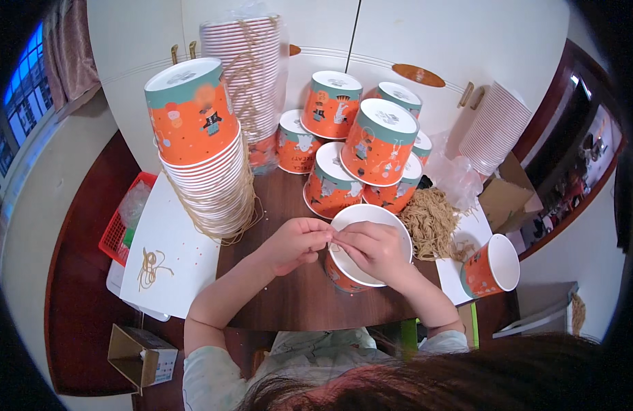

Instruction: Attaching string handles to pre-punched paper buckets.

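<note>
An orange paper bucket (366,214) with a white inside stands open side up in front of me. Over its left rim, my left hand (297,243) and my right hand (372,248) meet, thumbs and fingertips pinched together. A short bit of tan cord (335,247) shows just below the fingertips, against the white inside; its ends are hidden by the fingers. Both hands are closed on this cord. Close to the right of the bucket lies a big tangled heap of tan cords (429,222).
Upturned orange buckets (381,147) are piled behind. At left rises a tall nested stack (203,178) draped with cords; a bagged stack (241,82) stands behind it. Loose cords (150,268) lie on a white board (186,257). One bucket (491,266) tilts at right, near a carton (508,195).
</note>
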`<state>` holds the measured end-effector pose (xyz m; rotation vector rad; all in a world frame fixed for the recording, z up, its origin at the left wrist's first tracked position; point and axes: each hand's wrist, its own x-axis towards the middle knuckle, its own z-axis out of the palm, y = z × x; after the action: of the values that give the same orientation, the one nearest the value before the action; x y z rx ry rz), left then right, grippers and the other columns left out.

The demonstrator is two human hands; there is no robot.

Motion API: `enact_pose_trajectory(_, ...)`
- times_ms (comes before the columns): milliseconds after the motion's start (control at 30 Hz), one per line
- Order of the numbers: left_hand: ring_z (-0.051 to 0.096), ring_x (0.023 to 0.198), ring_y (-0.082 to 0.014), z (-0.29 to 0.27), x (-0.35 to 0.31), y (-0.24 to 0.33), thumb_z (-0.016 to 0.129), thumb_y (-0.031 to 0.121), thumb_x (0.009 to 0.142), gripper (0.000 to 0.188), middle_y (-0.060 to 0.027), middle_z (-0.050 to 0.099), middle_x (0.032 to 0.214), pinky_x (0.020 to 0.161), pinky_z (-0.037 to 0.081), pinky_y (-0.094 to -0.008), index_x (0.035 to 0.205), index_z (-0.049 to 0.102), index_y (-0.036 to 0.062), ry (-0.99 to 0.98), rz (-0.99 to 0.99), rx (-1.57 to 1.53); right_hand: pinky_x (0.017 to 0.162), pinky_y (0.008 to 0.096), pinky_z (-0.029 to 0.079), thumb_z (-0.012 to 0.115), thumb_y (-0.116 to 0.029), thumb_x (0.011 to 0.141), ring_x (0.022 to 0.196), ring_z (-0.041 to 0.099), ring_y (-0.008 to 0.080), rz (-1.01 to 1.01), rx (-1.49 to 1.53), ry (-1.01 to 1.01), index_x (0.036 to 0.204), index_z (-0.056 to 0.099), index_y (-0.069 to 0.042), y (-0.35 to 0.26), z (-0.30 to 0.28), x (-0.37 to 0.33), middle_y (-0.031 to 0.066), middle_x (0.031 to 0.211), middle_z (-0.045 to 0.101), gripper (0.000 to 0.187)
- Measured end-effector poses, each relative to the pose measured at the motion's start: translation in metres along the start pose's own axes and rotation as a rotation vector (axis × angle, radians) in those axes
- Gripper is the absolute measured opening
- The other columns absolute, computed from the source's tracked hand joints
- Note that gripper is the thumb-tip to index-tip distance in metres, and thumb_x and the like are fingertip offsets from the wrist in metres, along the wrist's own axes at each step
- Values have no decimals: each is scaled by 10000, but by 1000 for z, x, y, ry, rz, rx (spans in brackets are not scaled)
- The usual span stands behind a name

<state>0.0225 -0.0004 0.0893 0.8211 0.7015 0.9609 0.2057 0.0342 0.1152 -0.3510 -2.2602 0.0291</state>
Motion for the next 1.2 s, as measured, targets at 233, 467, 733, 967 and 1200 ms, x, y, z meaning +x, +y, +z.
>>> enact_pose_trajectory(233, 344, 528, -8, -6, 3, -1, 523, 93, 822, 175, 64, 427, 640, 432, 265, -155, 965, 576, 6, 52, -5, -23, 503, 242, 446, 639, -85, 723, 591, 576, 148, 258, 245, -7, 788, 639, -70, 5, 4, -2, 48, 723, 604, 66)
enact_pose_trajectory(467, 491, 664, -19, -7, 8, -12, 575, 62, 785, 170, 18, 557, 767, 595, 401, -185, 946, 580, 7, 36, 436, 729, 529, 227, 429, 635, -101, 748, 595, 557, 102, 478, 484, -22, 795, 641, -51, 10, 2, -3, 44, 730, 618, 68)
enact_pose_trajectory(733, 525, 741, -45, -6, 8, -11, 541, 93, 826, 97, -5, 582, 797, 671, 427, -202, 849, 561, 1, 95, 475, 467, 506, 207, 380, 609, -118, 788, 549, 460, 45, 656, 583, -166, 818, 615, -24, 16, 7, -10, 0, 622, 556, 99)
enact_pose_trajectory(967, 529, 685, -72, -7, 5, 0, 511, 69, 821, 50, -22, 568, 742, 632, 417, -199, 847, 515, 26, 109, 386, 257, 486, 188, 337, 599, -123, 801, 537, 389, 17, 720, 725, -191, 822, 601, -27, 20, 11, -16, -50, 591, 488, 98)
enact_pose_trajectory(1200, 499, 623, -61, -8, 2, 3, 547, 76, 800, 144, 0, 529, 694, 580, 396, -197, 913, 470, 30, 1, 204, 398, 506, 188, 352, 586, -111, 810, 572, 414, 21, 681, 797, -150, 844, 580, -21, 17, 10, -16, -37, 632, 512, 96)
